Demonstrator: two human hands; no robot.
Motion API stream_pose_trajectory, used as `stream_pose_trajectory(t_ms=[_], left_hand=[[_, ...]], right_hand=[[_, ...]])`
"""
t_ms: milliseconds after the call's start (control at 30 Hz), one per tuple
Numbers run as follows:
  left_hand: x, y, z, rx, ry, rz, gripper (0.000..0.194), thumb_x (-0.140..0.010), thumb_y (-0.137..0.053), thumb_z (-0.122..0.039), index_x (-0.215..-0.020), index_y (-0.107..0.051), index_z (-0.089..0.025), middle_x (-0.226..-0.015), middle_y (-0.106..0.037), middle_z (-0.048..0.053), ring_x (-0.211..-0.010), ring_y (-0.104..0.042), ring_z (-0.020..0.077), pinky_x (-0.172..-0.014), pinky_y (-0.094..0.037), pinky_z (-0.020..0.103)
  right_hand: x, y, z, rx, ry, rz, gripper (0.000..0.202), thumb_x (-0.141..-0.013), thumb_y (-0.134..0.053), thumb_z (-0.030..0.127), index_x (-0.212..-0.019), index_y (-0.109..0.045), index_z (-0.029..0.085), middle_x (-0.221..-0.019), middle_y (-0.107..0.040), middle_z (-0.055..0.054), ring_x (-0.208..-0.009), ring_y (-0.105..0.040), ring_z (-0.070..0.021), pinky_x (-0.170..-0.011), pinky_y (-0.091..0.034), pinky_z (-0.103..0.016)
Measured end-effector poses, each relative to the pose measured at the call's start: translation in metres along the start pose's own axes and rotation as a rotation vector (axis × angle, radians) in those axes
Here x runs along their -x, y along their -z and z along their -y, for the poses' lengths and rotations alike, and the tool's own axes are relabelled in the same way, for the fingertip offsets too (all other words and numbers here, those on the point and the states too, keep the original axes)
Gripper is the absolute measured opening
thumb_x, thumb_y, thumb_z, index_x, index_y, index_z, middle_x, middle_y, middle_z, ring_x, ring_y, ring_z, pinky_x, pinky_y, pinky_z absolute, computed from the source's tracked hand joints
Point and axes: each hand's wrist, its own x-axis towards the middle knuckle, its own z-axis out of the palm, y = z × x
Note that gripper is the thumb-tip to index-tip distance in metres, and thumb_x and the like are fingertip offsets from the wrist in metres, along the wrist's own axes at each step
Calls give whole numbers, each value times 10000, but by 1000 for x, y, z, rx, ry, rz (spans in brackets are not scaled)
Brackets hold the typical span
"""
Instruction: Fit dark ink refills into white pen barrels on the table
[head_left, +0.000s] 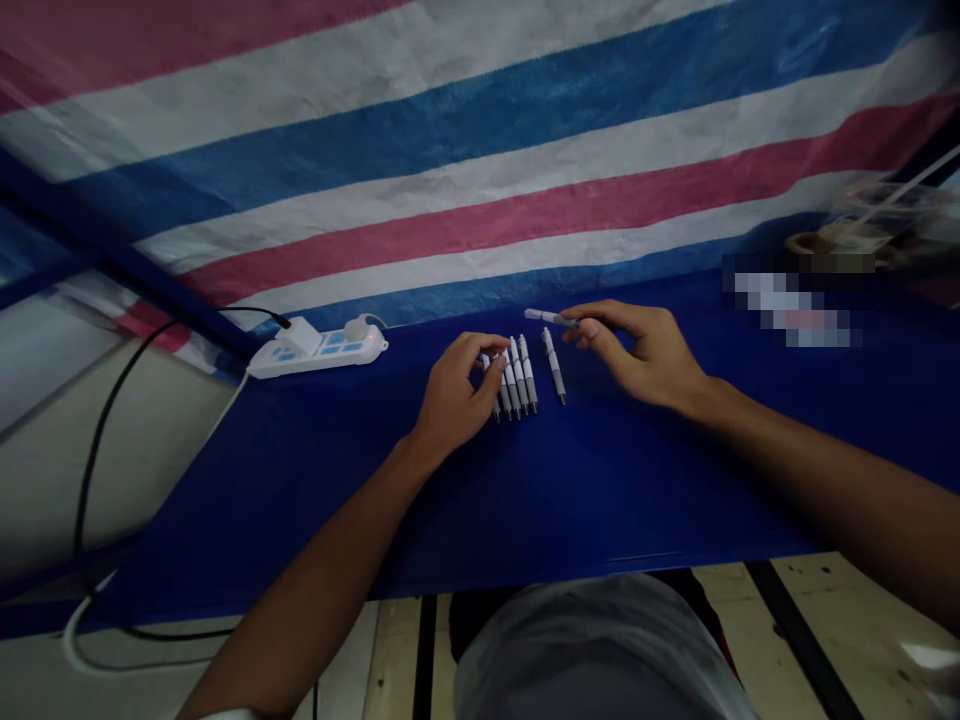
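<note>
My right hand point(645, 350) pinches a white-and-grey pen point(551, 317) between thumb and fingers, above the table. The pen lies nearly level, its white end pointing left. A single pen point(553, 366) of the same kind lies on the table just below it. To the left, several matching pens point(519, 380) lie side by side in a row, grey grips toward me. My left hand point(459, 395) rests at the row's left end, thumb and forefinger apart over the upper parts of the pens. Its fingers partly cover the leftmost pens.
The blue tabletop point(600, 490) runs up to a striped plastic sheet point(480, 225). At the back left lies a white power strip point(322, 350) with a plugged-in adapter and a black cable point(105, 430). Blurred containers and tape rolls point(817, 243) stand at the back right.
</note>
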Motion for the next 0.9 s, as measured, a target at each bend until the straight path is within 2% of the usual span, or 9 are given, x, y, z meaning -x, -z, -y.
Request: stream_pose_trajectory(t_ms=[100,167,367,467,567,633,733,833,900], left_hand=[[0,3,-2,-126,-147,-17,304,-1002,-573,-333,-1280,-627,-222,-1301,-682,100,-1235,-605,269,-1080,-461,445],[0,6,-2,-178,-210,33,317,-1026,-552,-376,-1296,-623,-227,-1329,-671,107,-1265,-585,281,-1103,-420,451],[0,8,0,-254,-191,283,343,-1092,-402,-409,-1209,-652,-204,-1065,-720,81,-947,-670,224,-839,-468,331],[1,6,-1,-296,-219,297,371,-1094,-393,-436,-1212,-655,-201,-1024,-715,76,-907,-674,218,-818,-471,319],[1,5,-1,-333,-266,312,416,-1102,-344,-444,-1162,-679,-205,-978,-717,77,-912,-674,225,-824,-472,325],[1,7,-2,-340,-265,348,435,-1105,-318,-444,-1139,-681,-207,-956,-720,75,-904,-675,226,-816,-474,324],[1,11,-4,-291,-215,460,423,-1107,-305,-425,-1095,-670,-212,-922,-725,58,-837,-679,217,-751,-468,308],[1,14,-7,-193,-146,546,395,-1104,-321,-407,-1027,-661,-220,-872,-728,35,-781,-681,205,-718,-461,297],[1,14,-9,-150,-102,548,364,-1096,-346,-414,-1044,-655,-229,-847,-729,22,-756,-685,199,-713,-463,294]], right_hand=[[4,-1,10,-122,12,-12,314,-1027,-527,389,-1100,-759,191,-896,-799,-51,-780,-727,-191,-719,-569,-324],[7,-4,16,-183,0,24,279,-1013,-553,375,-1049,-760,192,-871,-788,-48,-757,-713,-182,-695,-560,-310],[9,-14,20,-314,-135,128,240,-943,-662,398,-1009,-719,175,-808,-722,-33,-694,-650,-160,-631,-500,-277],[5,-14,17,-323,-255,297,334,-969,-601,493,-980,-688,170,-755,-696,-20,-645,-622,-148,-599,-474,-267],[3,-14,14,-283,-302,512,472,-1045,-417,547,-871,-655,178,-635,-650,6,-522,-537,-121,-555,-423,-260],[3,-13,11,-206,-212,565,491,-1070,-366,529,-823,-619,188,-584,-616,23,-490,-510,-114,-563,-404,-260],[5,-12,5,40,34,529,484,-1082,-378,515,-815,-614,187,-610,-624,7,-504,-518,-122,-570,-354,-270],[6,-9,1,238,204,499,472,-1087,-385,511,-948,-688,177,-718,-707,-37,-562,-585,-152,-579,-329,-284],[6,-8,0,234,212,503,428,-1087,-411,483,-1045,-712,182,-791,-751,-48,-625,-646,-166,-605,-368,-280]])
